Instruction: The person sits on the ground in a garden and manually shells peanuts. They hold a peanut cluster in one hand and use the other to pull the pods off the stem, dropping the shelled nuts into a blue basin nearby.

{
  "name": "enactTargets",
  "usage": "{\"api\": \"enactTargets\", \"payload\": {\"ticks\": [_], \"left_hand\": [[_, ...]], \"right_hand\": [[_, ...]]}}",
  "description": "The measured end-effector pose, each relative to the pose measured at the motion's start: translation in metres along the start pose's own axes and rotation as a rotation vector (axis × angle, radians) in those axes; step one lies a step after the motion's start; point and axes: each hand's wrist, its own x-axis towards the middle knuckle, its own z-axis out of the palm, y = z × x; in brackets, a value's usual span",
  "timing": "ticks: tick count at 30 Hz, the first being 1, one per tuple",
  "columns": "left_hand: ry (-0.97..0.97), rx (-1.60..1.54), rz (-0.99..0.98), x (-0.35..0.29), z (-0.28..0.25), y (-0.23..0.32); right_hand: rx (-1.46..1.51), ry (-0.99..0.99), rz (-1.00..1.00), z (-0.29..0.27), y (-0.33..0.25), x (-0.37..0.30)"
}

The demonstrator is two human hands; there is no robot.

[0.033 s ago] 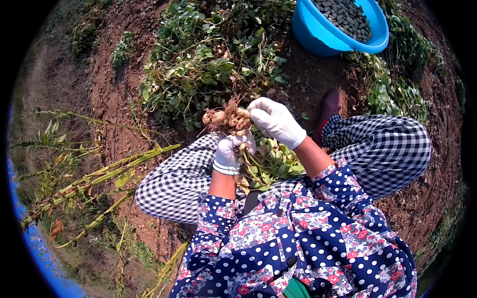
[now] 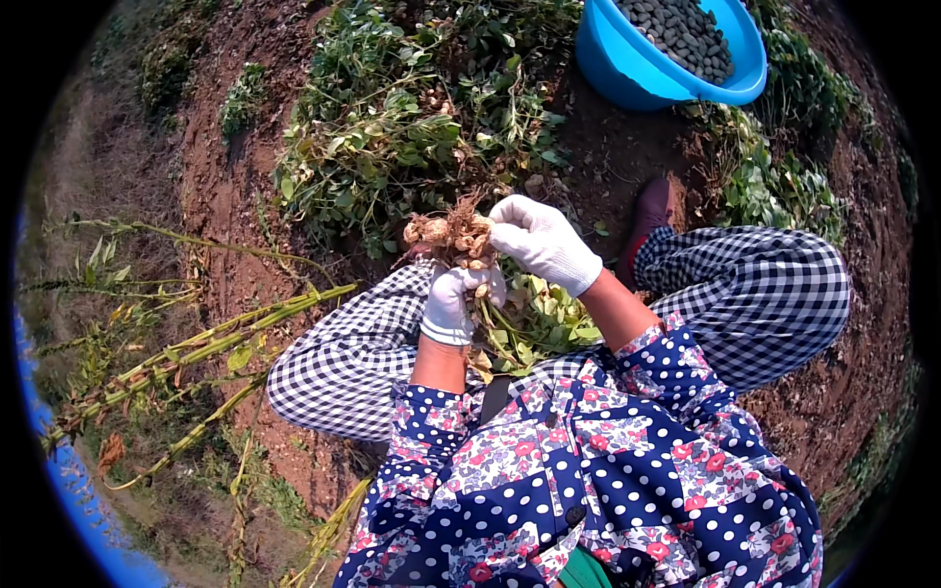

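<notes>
My left hand (image 2: 451,304), in a white knit glove, is closed round the stems of an uprooted peanut plant just below its roots. Tan pods and brown, hairy roots (image 2: 461,227) stick up above that fist. The plant's green leaves (image 2: 549,318) hang down toward my lap. My right hand (image 2: 544,240), gloved the same way, reaches in from the right, its thumb and fingers pinched at the pods on the right side of the cluster. The glove partly hides what the fingertips grip.
Beyond my hands lies a heap of pulled peanut plants (image 2: 392,147). A blue basin (image 2: 627,73) holding many pods (image 2: 681,39) stands at the far right. Tall green stalks (image 2: 196,348) lean in from the left. My checkered knees flank the work, over reddish soil (image 2: 221,176).
My right hand has shifted very slightly at the pods, and the root cluster has tilted a little. My left hand keeps its hold.
</notes>
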Motion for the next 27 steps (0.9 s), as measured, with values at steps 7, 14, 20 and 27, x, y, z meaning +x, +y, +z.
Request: {"api": "enactTargets", "payload": {"ticks": [7,14,20,27], "left_hand": [[-0.21,-0.225,-0.06,-0.005,0.009,-0.006],[-0.171,-0.487,0.267,0.004,0.004,-0.001],[0.388,-0.285,0.118,0.013,-0.004,0.001],[0.377,-0.118,0.139,0.018,-0.006,-0.006]], "right_hand": [[0.244,-0.234,0.131,-0.003,-0.001,-0.008],[0.65,-0.245,0.242,-0.009,0.022,-0.006],[0.947,0.325,0.015,-0.07,-0.02,0.037],[1.34,0.349,-0.656,-0.198,-0.116,0.067]]}}
